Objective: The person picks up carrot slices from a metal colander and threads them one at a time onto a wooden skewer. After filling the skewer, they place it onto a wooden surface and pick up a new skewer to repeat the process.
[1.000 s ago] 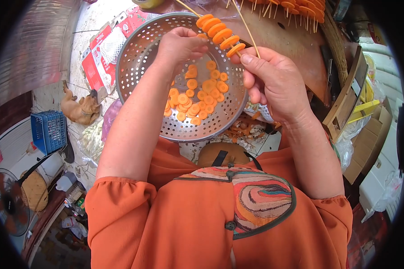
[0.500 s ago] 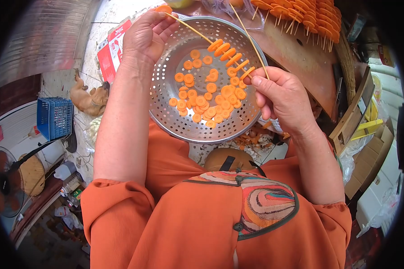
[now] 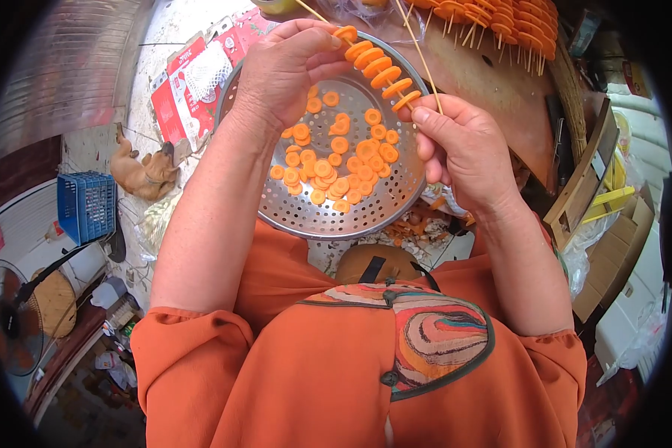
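Observation:
My left hand [image 3: 291,63] pinches a carrot slice [image 3: 345,33] that sits on a thin wooden skewer, just above a row of several spaced slices [image 3: 381,71]. The skewer's lower end is in the fingers of my right hand [image 3: 459,142], beside the lowest slice. A second bare skewer [image 3: 420,56] rises from the same right hand. Below both hands is a perforated metal colander [image 3: 276,213] with many loose carrot slices [image 3: 325,170] on its bottom. Part of the colander's left side is hidden behind my left hand and forearm.
Loaded carrot skewers [image 3: 508,26] lie on a brown board [image 3: 493,97] at the upper right. Red and white cardboard [image 3: 179,101], a dog [image 3: 145,170] and a blue basket [image 3: 87,205] are at the left. A wooden frame [image 3: 586,179] and open carton [image 3: 612,254] stand at the right.
My left hand has moved right and down along the skewer, bringing its carrot slice close to the row. The colander sits further left in view. My right hand still holds both skewers.

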Available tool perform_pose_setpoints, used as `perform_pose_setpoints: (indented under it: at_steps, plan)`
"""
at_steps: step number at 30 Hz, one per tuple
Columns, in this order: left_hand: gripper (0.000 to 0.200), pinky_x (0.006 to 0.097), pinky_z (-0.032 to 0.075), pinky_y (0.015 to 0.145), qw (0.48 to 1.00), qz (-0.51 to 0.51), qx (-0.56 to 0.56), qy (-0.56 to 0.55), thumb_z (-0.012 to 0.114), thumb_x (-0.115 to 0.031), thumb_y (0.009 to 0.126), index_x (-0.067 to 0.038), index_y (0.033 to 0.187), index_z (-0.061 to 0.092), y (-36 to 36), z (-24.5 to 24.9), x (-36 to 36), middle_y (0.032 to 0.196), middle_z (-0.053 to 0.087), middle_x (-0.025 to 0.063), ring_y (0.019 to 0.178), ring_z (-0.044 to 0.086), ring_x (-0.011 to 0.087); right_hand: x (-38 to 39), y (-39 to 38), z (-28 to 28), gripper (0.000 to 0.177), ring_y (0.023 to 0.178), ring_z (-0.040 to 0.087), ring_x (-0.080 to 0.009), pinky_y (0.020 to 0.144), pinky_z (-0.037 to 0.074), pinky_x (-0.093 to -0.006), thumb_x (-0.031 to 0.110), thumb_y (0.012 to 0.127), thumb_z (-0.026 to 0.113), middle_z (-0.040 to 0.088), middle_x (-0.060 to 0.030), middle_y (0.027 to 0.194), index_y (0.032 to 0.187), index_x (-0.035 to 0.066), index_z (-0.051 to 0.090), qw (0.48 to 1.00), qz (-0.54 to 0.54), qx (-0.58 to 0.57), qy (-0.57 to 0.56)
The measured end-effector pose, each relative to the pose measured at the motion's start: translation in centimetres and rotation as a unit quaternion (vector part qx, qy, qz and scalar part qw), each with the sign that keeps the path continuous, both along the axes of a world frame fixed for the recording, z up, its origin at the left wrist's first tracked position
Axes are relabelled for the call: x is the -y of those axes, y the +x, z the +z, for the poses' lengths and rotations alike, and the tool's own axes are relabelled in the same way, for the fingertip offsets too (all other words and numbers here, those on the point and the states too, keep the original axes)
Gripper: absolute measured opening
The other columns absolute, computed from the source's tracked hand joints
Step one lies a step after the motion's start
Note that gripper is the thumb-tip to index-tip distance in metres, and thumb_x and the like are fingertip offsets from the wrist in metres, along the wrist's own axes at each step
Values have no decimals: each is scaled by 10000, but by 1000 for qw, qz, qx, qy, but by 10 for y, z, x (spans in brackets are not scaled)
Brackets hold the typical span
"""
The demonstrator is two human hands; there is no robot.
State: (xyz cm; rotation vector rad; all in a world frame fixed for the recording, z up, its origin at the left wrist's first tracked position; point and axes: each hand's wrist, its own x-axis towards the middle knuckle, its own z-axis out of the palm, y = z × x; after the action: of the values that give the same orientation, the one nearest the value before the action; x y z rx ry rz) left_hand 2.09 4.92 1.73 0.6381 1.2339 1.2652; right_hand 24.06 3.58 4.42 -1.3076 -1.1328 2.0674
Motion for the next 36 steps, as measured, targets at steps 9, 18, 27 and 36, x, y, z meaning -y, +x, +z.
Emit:
perform_pose_setpoints:
  at_steps: [9,18,27,36]
  plan:
    - [138,347,541,833,1000,-27,-14,4,589,-71,828,-24,958,594,6,0,2,973,651,110,899,657,223,0,1,-2,203,438,472,-18,392,331,-153,191,933,538,550,31,626,970,12,627,1000,-10,-4,4]
    - [168,305,536,715,879,-106,-441,-145,637,-123,796,-50,947,646,-44,-52,4,853,682,72,739,669,157,0,1,-6,207,429,473,-18,375,316,-149,191,942,535,556,27,630,971,6,623,999,-32,-29,-1]
    - [226,309,528,630,685,-113,-719,-43,715,-162,791,-26,956,640,-36,-127,16,835,692,94,656,657,154,5,-4,-6,210,439,473,-25,401,350,-161,200,932,542,555,19,627,939,7,627,1000,0,-15,-7]
    - [132,313,581,758,979,-1,-136,-153,622,-10,833,1,940,546,-46,-46,-9,956,624,108,860,652,212,6,-1,-4,190,444,474,-33,411,369,-175,196,921,560,560,15,626,883,25,633,999,43,30,-7]
